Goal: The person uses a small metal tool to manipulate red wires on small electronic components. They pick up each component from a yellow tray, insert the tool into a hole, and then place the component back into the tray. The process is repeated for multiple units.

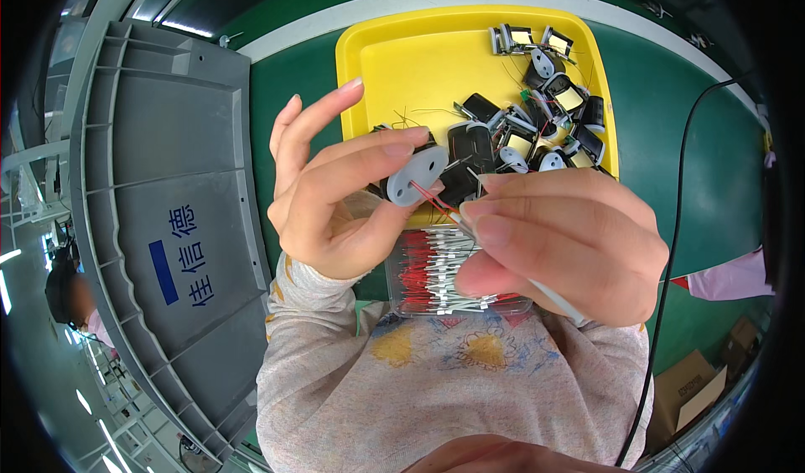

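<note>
My left hand (335, 188) pinches a small black component with a light-grey oval end plate (417, 176) between thumb and forefinger, its other fingers raised. The plate has several small holes and faces right. Thin red wires (430, 194) run from it toward my right hand (570, 234). That hand is closed around a slim pale tool (555, 299), mostly hidden by the fingers; its exact kind is unclear. Its fingertips are close to the wire ends. Below both hands, a clear plastic box (402, 312) holds many red and white wire leads (444, 263).
Behind my hands stands a yellow tray (402, 18) with a pile of black components (558, 100) at its right side. A large grey crate (172, 137) stands on the left. A black cable (683, 150) crosses the green table (646, 121). A cardboard box (688, 389) sits lower right.
</note>
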The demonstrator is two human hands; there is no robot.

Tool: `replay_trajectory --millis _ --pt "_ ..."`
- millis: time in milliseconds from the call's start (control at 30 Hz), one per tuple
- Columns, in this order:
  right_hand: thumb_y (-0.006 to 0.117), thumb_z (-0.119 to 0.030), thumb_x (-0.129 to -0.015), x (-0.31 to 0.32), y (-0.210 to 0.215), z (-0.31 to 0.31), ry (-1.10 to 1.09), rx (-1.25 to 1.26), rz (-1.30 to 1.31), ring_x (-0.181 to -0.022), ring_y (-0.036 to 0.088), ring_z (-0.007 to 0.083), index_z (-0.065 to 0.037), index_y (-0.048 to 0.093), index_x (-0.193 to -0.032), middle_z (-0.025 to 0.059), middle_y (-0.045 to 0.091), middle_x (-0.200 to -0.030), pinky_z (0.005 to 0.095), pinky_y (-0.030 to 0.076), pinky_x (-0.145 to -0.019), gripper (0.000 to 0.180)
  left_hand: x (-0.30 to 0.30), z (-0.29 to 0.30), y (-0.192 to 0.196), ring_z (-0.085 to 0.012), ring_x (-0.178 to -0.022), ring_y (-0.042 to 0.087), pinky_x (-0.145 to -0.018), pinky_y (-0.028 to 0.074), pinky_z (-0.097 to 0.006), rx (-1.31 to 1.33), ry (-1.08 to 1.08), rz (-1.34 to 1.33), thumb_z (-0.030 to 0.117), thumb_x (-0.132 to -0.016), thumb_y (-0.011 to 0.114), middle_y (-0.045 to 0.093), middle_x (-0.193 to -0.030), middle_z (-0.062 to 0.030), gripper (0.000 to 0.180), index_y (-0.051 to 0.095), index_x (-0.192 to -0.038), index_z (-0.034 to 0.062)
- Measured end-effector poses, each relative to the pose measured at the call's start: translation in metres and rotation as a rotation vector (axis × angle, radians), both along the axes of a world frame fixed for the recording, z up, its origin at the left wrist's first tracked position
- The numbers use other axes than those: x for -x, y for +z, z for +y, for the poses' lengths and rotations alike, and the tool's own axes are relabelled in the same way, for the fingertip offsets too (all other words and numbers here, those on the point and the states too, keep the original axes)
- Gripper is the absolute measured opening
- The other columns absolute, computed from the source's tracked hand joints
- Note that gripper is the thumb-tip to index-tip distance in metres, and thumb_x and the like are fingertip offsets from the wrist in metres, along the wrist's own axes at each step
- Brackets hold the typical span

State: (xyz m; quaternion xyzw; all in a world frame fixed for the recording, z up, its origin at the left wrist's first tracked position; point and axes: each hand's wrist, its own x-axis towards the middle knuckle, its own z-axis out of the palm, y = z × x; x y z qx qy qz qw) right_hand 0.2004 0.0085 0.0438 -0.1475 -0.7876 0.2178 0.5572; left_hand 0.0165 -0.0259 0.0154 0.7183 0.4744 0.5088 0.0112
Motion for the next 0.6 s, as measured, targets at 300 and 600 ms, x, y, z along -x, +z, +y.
replay_trajectory --millis 300,600 --pt "0.079 -0.012 -0.06 0.0009 -0.002 0.002 0.001 -0.03 -0.015 -0.071 0.066 0.0261 0.002 0.063 -0.089 0.0116 0.065 -0.079 0.0283 0.055 -0.059 0.036 0.0002 -0.0015 0.0006 -0.0321 -0.109 0.056 -0.103 0.021 -0.047 -0.001 0.008 0.022 0.004 -0.063 0.074 0.07 -0.085 -0.0057 0.034 0.058 -0.092 0.0093" --pt "0.08 -0.012 -0.058 0.0027 -0.0007 -0.0068 -0.06 0.013 -0.005 -0.079 0.066 0.0257 -0.001 0.062 -0.089 0.0094 0.066 -0.082 0.0298 0.055 -0.066 0.038 0.0018 -0.0014 0.0018 -0.0329 -0.108 0.057 -0.103 0.022 -0.048 0.015 -0.009 0.01 0.007 -0.062 0.075 0.07 -0.084 -0.0061 0.035 0.057 -0.092 0.0081"
